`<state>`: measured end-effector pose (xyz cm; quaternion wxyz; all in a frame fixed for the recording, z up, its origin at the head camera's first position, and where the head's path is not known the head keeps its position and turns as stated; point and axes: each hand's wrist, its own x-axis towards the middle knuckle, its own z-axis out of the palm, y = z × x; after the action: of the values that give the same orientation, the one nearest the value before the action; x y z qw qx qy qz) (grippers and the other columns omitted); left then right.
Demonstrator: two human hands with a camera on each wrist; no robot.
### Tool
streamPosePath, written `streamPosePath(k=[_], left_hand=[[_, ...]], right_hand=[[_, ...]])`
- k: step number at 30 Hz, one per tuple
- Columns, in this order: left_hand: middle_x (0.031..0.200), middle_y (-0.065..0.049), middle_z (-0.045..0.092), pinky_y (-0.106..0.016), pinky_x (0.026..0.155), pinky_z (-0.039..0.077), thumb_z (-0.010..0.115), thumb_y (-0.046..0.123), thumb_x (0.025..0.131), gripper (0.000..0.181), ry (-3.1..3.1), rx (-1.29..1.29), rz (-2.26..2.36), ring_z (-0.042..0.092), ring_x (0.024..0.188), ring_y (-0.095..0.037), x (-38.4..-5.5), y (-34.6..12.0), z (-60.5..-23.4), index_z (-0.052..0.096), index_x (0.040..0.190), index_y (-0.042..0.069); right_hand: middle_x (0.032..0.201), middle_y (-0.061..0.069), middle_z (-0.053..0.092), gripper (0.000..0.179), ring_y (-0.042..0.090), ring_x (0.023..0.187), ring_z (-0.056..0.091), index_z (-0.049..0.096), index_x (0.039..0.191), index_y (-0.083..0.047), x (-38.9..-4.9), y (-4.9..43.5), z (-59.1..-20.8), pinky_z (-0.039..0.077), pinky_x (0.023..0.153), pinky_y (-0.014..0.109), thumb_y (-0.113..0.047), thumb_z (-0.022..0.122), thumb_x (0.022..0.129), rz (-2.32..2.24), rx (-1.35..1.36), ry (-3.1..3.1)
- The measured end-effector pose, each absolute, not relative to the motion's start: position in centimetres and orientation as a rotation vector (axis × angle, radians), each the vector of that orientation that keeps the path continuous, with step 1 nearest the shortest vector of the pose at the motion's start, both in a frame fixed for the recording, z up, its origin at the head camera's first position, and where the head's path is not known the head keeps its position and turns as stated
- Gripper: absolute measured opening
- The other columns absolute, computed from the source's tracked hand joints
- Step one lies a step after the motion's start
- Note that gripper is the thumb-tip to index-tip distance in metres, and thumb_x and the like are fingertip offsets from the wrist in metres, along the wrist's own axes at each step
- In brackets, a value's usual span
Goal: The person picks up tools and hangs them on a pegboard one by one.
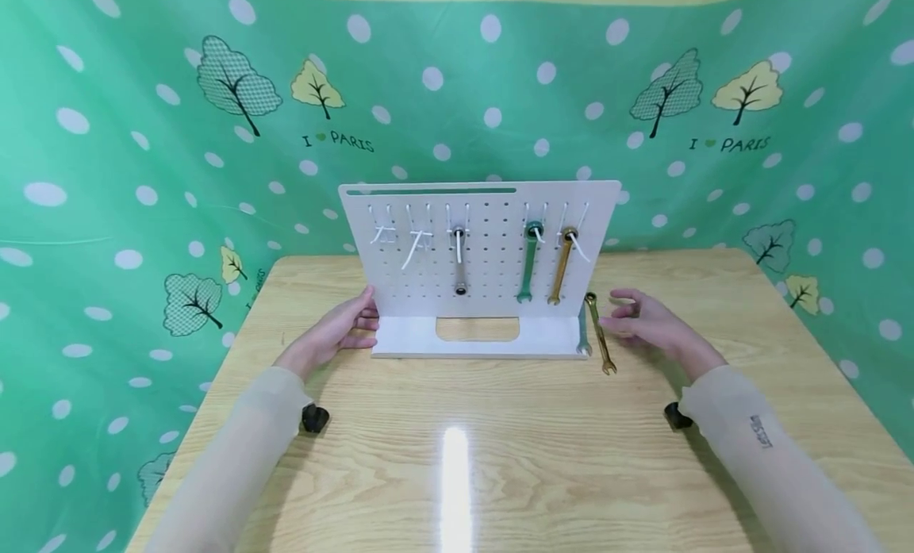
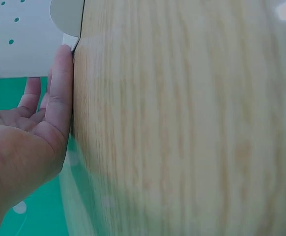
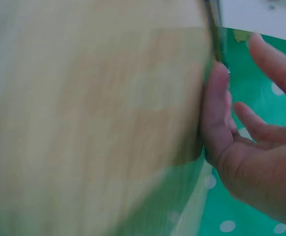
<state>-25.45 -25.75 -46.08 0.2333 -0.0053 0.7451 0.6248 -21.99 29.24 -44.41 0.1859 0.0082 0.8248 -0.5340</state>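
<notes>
A white pegboard stand [image 1: 500, 287] stands upright on the table. My left hand [image 1: 350, 327] is at its left edge, fingers fairly straight, with a fingertip at the corner of the base in the left wrist view. To the right of the stand, my right hand [image 1: 646, 323] hovers beside a gold wrench [image 1: 601, 339] on the tabletop, its fingers loosely bent and apart. A grey-green wrench [image 1: 584, 335] lies at the base's right end. On the board's hooks hang a silver wrench [image 1: 460, 267], a green wrench [image 1: 530, 263] and a copper-coloured wrench [image 1: 562, 267].
Two pairs of white hooks [image 1: 416, 240] on the board's left side hold no wrench. The wooden table [image 1: 535, 458] reaches back to a green dotted curtain [image 1: 457, 85]. Black wrist bands [image 1: 314, 418] show below both sleeves.
</notes>
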Motion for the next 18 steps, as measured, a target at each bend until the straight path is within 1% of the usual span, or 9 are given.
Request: streamPosePath(k=[2, 4, 8, 11, 15, 18], left_hand=[[0.136, -0.019, 0.043, -0.038, 0.092, 0.060, 0.041, 0.073, 0.096, 0.087, 2.045, -0.019, 1.719, 0.048, 0.114, -0.026, -25.43, -25.85, -45.98, 0.043, 0.142, -0.001], [0.137, -0.019, 0.042, -0.038, 0.092, 0.060, 0.041, 0.073, 0.096, 0.087, 2.045, -0.024, 1.716, 0.047, 0.115, -0.027, -25.47, -25.85, -45.92, 0.043, 0.143, -0.001], [0.137, -0.020, 0.042, -0.037, 0.092, 0.060, 0.042, 0.073, 0.096, 0.088, 2.046, -0.028, 1.706, 0.047, 0.115, -0.027, -25.71, -25.65, -45.86, 0.042, 0.143, -0.001], [0.137, -0.020, 0.042, -0.037, 0.092, 0.060, 0.042, 0.073, 0.096, 0.089, 2.041, -0.017, 1.703, 0.048, 0.115, -0.027, -25.88, -25.52, -45.89, 0.042, 0.144, -0.002], [0.136, -0.018, 0.043, -0.037, 0.092, 0.060, 0.041, 0.073, 0.097, 0.087, 2.041, -0.031, 1.691, 0.048, 0.114, -0.025, -25.83, -25.59, -46.01, 0.042, 0.143, -0.001], [0.136, -0.018, 0.042, -0.036, 0.092, 0.060, 0.040, 0.072, 0.098, 0.086, 2.041, -0.032, 1.684, 0.047, 0.114, -0.025, -25.81, -25.60, -46.03, 0.042, 0.143, -0.001]], right_hand=[[0.133, 0.023, 0.037, 0.092, 0.026, 0.100, 0.057, 0.014, 0.160, -0.001, -22.48, 29.34, -44.48, 0.062, 0.085, 0.036, -0.024, 0.075, 0.095, -1.521, 0.019, 2.262], [0.132, 0.022, 0.034, 0.096, 0.024, 0.096, 0.057, 0.012, 0.160, -0.002, -22.67, 29.33, -44.57, 0.062, 0.083, 0.035, -0.023, 0.077, 0.093, -1.514, 0.018, 2.235], [0.128, 0.022, 0.033, 0.095, 0.021, 0.086, 0.057, 0.016, 0.159, -0.001, -22.53, 29.25, -44.88, 0.063, 0.075, 0.032, -0.021, 0.080, 0.091, -1.439, 0.020, 2.289], [0.121, 0.019, 0.034, 0.092, 0.019, 0.079, 0.055, 0.020, 0.157, 0.001, -22.37, 29.00, -44.90, 0.063, 0.070, 0.031, -0.019, 0.080, 0.090, -1.382, 0.038, 2.341], [0.113, 0.015, 0.034, 0.090, 0.017, 0.075, 0.052, 0.023, 0.156, 0.002, -22.45, 28.66, -44.79, 0.061, 0.066, 0.029, -0.018, 0.081, 0.090, -1.358, 0.052, 2.356], [0.113, 0.014, 0.034, 0.090, 0.017, 0.076, 0.052, 0.024, 0.156, 0.003, -22.52, 28.51, -44.56, 0.061, 0.067, 0.030, -0.019, 0.081, 0.090, -1.355, 0.055, 2.361]])
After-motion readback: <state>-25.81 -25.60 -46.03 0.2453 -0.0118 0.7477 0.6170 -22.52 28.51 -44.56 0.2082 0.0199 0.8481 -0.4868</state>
